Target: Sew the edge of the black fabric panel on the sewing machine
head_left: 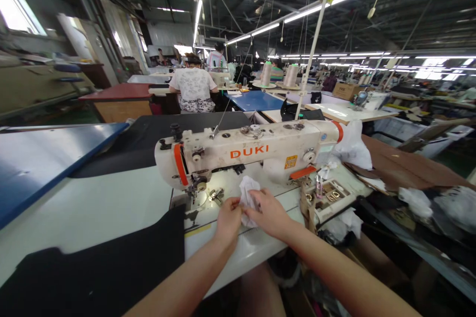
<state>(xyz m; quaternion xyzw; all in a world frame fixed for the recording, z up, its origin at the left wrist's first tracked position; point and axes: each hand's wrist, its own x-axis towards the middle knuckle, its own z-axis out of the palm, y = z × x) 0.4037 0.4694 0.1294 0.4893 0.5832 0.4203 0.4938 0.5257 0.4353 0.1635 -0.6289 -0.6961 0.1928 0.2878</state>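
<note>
A crumpled white piece, thin like a plastic bag or tissue (248, 189), is between my two hands on the bed of a white sewing machine (245, 151) marked DUKI. My left hand (229, 217) pinches its left edge with thumb and fingers. From the right, my right hand (269, 212) grips it too, fingers bent over it. Whether something small sits inside the white piece cannot be made out. Left of my hands are the lit needle and presser foot (195, 193), with a small metal attachment (216, 196) beside them.
Black fabric (111, 262) lies on the table at the left front, and more dark material (148, 138) behind the machine. A parts tray (332, 198) with metal rings stands at the right. Brown material (412, 161) is beyond it. A person (193, 86) sits ahead, back turned.
</note>
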